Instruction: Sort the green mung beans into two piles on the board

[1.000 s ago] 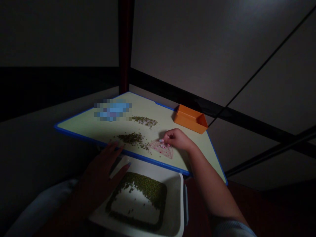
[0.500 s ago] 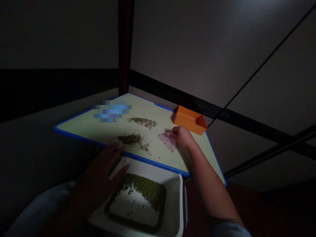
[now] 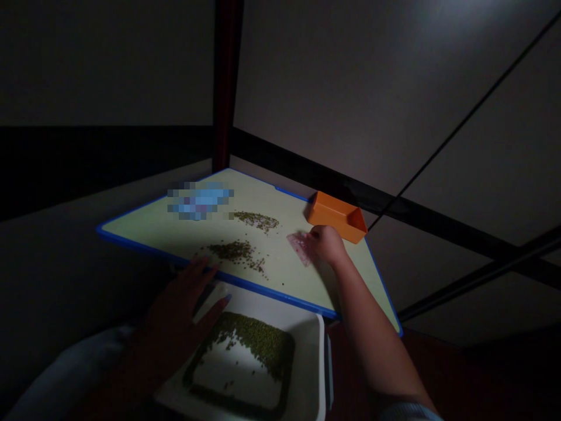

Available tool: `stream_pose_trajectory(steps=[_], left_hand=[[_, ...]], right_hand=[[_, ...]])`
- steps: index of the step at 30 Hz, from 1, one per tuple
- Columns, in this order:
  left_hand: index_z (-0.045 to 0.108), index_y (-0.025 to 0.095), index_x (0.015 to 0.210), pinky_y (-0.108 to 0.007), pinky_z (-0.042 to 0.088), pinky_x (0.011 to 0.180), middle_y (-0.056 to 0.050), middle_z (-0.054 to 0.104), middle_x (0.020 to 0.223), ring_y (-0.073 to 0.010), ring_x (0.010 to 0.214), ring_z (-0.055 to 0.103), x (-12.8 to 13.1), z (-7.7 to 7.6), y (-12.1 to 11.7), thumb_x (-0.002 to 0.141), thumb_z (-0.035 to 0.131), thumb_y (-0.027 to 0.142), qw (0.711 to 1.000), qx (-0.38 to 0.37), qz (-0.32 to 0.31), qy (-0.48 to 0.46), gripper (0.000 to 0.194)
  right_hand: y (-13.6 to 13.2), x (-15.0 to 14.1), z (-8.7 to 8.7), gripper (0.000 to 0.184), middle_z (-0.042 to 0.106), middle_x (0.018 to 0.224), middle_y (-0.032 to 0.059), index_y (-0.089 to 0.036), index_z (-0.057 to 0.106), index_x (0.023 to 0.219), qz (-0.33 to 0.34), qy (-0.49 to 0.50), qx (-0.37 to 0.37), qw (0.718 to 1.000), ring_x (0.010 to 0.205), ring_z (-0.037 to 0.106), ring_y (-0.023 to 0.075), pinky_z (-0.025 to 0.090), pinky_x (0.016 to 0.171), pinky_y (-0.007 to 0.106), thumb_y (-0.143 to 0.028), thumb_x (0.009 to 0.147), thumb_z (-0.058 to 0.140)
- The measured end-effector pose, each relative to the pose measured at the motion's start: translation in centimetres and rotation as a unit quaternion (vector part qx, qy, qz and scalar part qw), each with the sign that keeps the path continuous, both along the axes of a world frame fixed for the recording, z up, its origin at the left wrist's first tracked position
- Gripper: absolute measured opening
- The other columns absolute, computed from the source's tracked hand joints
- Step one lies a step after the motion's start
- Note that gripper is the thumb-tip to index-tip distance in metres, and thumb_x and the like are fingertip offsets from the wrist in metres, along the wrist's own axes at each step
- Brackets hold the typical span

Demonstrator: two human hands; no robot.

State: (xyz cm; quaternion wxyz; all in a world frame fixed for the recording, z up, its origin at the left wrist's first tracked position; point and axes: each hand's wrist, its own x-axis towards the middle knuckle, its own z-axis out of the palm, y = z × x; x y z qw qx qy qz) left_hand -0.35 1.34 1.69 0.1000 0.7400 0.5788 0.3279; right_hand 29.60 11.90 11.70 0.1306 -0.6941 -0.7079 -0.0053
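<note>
My right hand (image 3: 326,242) is closed on a see-through pink half-round plastic piece that looks like a protractor (image 3: 301,248), above the right part of a pale board (image 3: 280,257) with a blue rim. To its left, small green beans like mung beans lie in two loose patches: a nearer pile (image 3: 234,250) and a farther, thinner one (image 3: 258,220). My left hand (image 3: 179,298) has its fingers spread at the board's near edge, close to the nearer pile, and holds nothing. Below the edge, a white tub (image 3: 307,339) contains many green beans (image 3: 263,336).
An orange open box (image 3: 337,216) stands at the board's far right corner, just beyond my right hand. A blurred blue item (image 3: 201,200) lies at the far left. Dark-trimmed walls (image 3: 350,105) rise behind the board. The light is dim.
My right hand has shifted slightly to the right with the pink protractor, which is now tilted a little differently. My left hand and the bean piles look the same.
</note>
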Motion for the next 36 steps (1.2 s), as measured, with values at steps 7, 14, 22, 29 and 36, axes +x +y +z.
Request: stream_pose_trajectory(steps=[7, 14, 22, 29, 36], left_hand=[[0.050, 0.014, 0.130, -0.051, 0.033, 0.111, -0.015, 0.043, 0.146, -0.0310, 0.137, 0.036, 0.0, -0.7, 0.3, 0.082, 0.038, 0.063, 1.000, 0.017, 0.002, 0.010, 0.069], [0.047, 0.020, 0.133, -0.049, 0.035, 0.109, -0.011, 0.039, 0.149, -0.0291, 0.138, 0.035, -0.2, -2.2, 0.3, 0.083, 0.044, 0.055, 0.998, 0.054, 0.001, 0.021, 0.061], [0.049, 0.019, 0.131, -0.048, 0.039, 0.105, -0.013, 0.045, 0.145, -0.0296, 0.135, 0.039, 0.1, -1.3, 0.0, 0.083, 0.045, 0.055, 0.996, 0.084, -0.002, 0.025, 0.059], [0.047, 0.020, 0.132, -0.049, 0.036, 0.108, -0.011, 0.042, 0.147, -0.0294, 0.137, 0.036, 0.1, -0.8, -0.3, 0.082, 0.046, 0.056, 0.998, 0.063, -0.009, -0.003, 0.061], [0.049, 0.018, 0.131, -0.052, 0.033, 0.110, -0.012, 0.039, 0.149, -0.0308, 0.138, 0.035, 0.2, -0.9, -0.4, 0.082, 0.044, 0.058, 0.999, 0.036, -0.007, -0.009, 0.063]], right_hand=[[0.8, 0.3, -1.3, 0.029, 0.063, 0.060, 0.0048, -0.012, 0.068, 0.071, 0.024, 0.121, 0.026, 0.992, 0.053, 0.048, 0.0118, 0.027, 0.050, 0.024, -0.034, 0.083, 0.053], [1.5, 0.5, -2.6, 0.029, 0.058, 0.058, 0.0012, -0.013, 0.064, 0.066, 0.066, 0.213, 0.029, 0.974, 0.053, 0.047, 0.0107, 0.029, 0.051, 0.021, -0.035, 0.081, 0.054], [1.0, -2.1, -2.7, 0.028, 0.058, 0.057, 0.0017, -0.014, 0.065, 0.068, 0.144, 0.112, 0.032, 0.983, 0.053, 0.047, 0.0119, 0.029, 0.053, 0.023, -0.033, 0.086, 0.055], [0.5, -3.4, -2.6, 0.028, 0.066, 0.074, 0.0083, -0.016, 0.067, 0.078, 0.302, 0.029, 0.090, 0.948, 0.074, 0.052, 0.0177, 0.038, 0.070, 0.028, -0.032, 0.093, 0.049], [-0.1, -3.4, -2.3, 0.039, 0.062, 0.072, 0.0079, -0.017, 0.063, 0.077, 0.372, 0.017, 0.094, 0.923, 0.076, 0.050, 0.0184, 0.038, 0.072, 0.030, -0.040, 0.096, 0.038]])
